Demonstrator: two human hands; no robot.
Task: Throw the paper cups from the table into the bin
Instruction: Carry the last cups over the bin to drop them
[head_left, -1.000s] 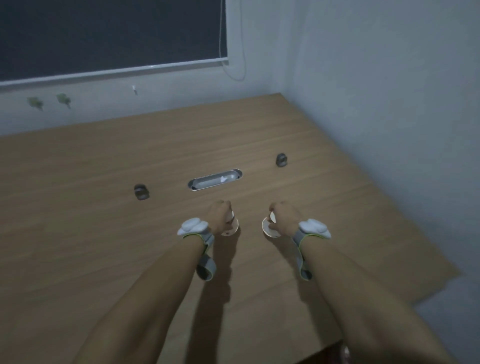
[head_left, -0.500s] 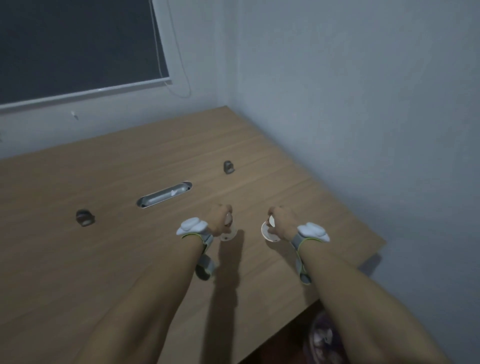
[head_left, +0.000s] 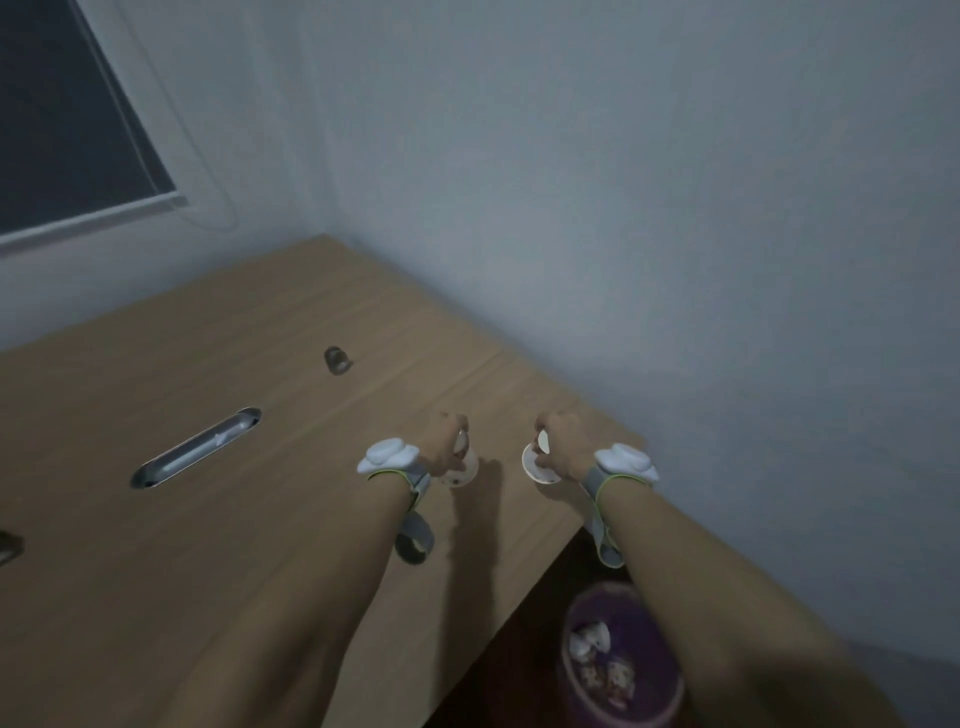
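Hands are each pinching a cup above the brown wooden surface (head_left: 156, 597). Your left hand (head_left: 448, 446) is gripping one small white paper cup (head_left: 462, 470), and your right hand (head_left: 563, 446) is gripping another white paper cup (head_left: 537, 465). Down by your right arm, the round purple bin (head_left: 621, 660) is sitting on the floor, holding thrown-away cups.

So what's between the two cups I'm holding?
Nothing: in the head view only bare table shows between the left hand's cup and the right hand's cup.
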